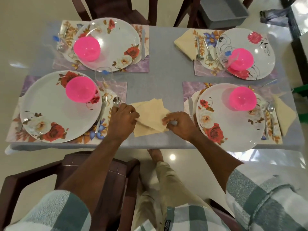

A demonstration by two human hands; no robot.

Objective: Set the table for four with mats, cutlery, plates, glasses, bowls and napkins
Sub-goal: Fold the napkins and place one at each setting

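Note:
Cream napkins (pixel 150 114) lie in a loose pile on the grey tablecloth (pixel 166 64) between the two near place settings. My left hand (pixel 122 120) pinches the pile's left edge, and my right hand (pixel 180 125) pinches a fold at its right corner. Each of the four floral mats carries a white flowered plate (pixel 55 114) with a pink bowl (pixel 80 89) on it. A folded napkin (pixel 186 43) lies under the far right cutlery, another (pixel 284 114) beside the near right fork and spoon. A clear glass (pixel 103 75) stands above the near left plate.
Dark wooden chairs stand at the near left (pixel 93 180) and along the far side. A grey box (pixel 223 12) rests on the far right chair. My bare foot (pixel 155 155) shows under the table's front edge. A glass-topped surface (pixel 300 17) sits at far right.

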